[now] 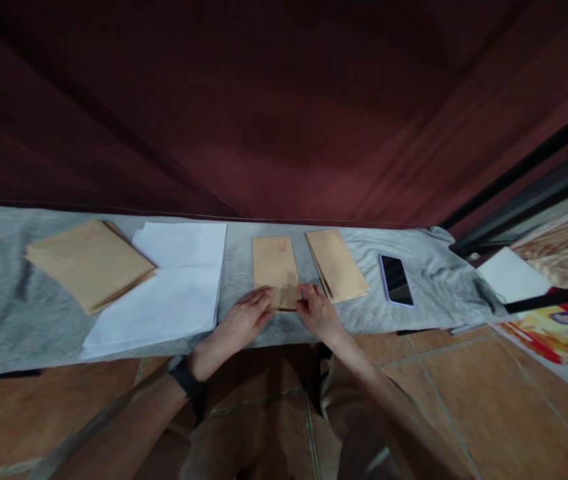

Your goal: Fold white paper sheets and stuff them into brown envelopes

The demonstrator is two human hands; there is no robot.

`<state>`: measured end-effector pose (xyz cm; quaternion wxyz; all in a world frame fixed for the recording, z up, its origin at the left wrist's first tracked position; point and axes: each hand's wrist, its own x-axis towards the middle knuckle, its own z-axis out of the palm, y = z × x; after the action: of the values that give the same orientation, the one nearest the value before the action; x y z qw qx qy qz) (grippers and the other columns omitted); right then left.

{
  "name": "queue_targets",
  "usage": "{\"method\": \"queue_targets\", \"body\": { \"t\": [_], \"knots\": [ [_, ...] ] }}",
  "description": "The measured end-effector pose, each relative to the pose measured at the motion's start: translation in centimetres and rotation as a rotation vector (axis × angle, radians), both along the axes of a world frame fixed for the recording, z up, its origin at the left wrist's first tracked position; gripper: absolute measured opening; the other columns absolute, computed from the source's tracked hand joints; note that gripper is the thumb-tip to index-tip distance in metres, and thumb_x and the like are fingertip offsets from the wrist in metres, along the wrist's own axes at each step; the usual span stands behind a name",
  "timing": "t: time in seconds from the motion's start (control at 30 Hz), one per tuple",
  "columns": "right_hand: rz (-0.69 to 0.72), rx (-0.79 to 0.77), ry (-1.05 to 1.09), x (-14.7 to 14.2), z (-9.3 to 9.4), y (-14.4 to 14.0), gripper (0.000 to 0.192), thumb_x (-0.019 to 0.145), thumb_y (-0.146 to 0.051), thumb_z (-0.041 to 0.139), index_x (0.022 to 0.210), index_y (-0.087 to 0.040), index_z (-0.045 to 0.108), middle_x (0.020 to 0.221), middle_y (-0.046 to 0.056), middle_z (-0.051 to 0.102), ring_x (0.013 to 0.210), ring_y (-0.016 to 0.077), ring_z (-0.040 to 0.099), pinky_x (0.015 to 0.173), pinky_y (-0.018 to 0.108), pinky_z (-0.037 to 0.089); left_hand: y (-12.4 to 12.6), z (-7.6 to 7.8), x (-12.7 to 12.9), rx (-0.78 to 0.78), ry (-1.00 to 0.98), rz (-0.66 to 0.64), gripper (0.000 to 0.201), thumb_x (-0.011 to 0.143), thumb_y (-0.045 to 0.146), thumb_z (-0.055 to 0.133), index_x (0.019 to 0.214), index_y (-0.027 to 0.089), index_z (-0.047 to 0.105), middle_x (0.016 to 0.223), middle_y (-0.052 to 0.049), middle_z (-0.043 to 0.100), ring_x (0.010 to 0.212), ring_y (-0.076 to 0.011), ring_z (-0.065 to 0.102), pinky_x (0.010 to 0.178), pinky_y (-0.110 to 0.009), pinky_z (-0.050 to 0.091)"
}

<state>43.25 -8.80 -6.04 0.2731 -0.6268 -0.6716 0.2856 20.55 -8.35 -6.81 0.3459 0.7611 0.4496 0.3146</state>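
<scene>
1. The left hand (244,320) lies flat with the fingers together, pressing on the near left corner of a brown envelope (275,270); a dark band sits on that wrist.
2. The right hand (317,310) rests on the near right corner of the same envelope, fingers bent down onto the paper; neither hand grips it, both only press.
3. The envelope lies lengthwise on a grey cloth (9,320) spread over the floor, close to the cloth's near edge and about midway along it.
4. Just to the right of it, almost touching, lies a small stack of brown envelopes (337,263), slightly fanned.
5. Further right, near the cloth's right end, a phone (396,280) lies screen up, well apart from the hands.
6. To the left of the envelope, a pile of white sheets (174,287) reaches the cloth's near edge, with a strip of bare cloth between.
7. A thicker stack of brown envelopes (89,263) overlaps the far left corner of the sheets.
8. A dark red curtain (284,120) hangs along the cloth's far edge.
9. Nothing lies between the hands and the envelope.
</scene>
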Motion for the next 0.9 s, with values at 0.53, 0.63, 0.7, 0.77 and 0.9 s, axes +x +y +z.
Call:
{"method": "queue_targets", "body": {
  "t": [0.53,0.63,0.7,0.77,0.9],
  "knots": [
    [0.133,0.277,-0.310,-0.1,-0.9,0.6,0.009,0.088,-0.014,0.061,0.088,-0.020,0.068,0.093,0.008,0.065,0.097,0.0241,0.059,0.091,0.038,0.051,-0.1,-2.1,0.4,0.287,0.337,0.035,0.034,0.100,0.018,0.040,0.127,0.015,0.060,0.132,-0.015,0.066,0.125,-0.0234,0.062,0.109,-0.044,0.050],
    [0.211,0.318,-0.309,-1.3,-0.3,-0.5,0.022,0.094,-0.015,0.053,0.108,-0.020,0.069,0.115,0.011,0.067,0.109,0.0249,0.059,0.097,0.042,0.050,-0.5,-1.5,0.5,0.282,0.372,0.003,0.036,0.095,0.011,0.043,0.124,0.017,0.063,0.133,-0.014,0.065,0.127,-0.0245,0.060,0.110,-0.045,0.049],
    [0.317,0.334,-0.276,-2.4,-0.4,-1.7,0.033,0.099,-0.020,0.047,0.128,-0.019,0.063,0.134,0.012,0.063,0.125,0.0235,0.055,0.107,0.043,0.046,-0.9,-1.2,0.5,0.269,0.386,-0.006,0.040,0.091,0.006,0.045,0.125,0.017,0.064,0.136,-0.014,0.064,0.130,-0.0254,0.058,0.113,-0.047,0.046],
    [0.369,0.345,-0.275,-3.5,-1.0,-3.2,0.045,0.102,-0.030,0.047,0.144,-0.013,0.051,0.146,0.014,0.056,0.136,0.0224,0.049,0.115,0.041,0.041,-1.2,-1.1,0.6,0.242,0.387,0.030,0.045,0.090,0.006,0.045,0.131,0.017,0.061,0.140,-0.015,0.062,0.132,-0.0251,0.057,0.114,-0.046,0.045],
    [0.404,0.429,-0.409,-4.3,-2.7,-4.9,0.071,0.100,-0.048,0.050,0.154,-0.005,0.035,0.160,0.019,0.037,0.150,0.0270,0.031,0.124,0.045,0.029,-1.0,-1.7,0.4,0.188,0.378,0.119,0.052,0.094,0.010,0.039,0.144,0.016,0.048,0.153,-0.015,0.049,0.141,-0.0247,0.047,0.115,-0.045,0.044]
  ]
}}
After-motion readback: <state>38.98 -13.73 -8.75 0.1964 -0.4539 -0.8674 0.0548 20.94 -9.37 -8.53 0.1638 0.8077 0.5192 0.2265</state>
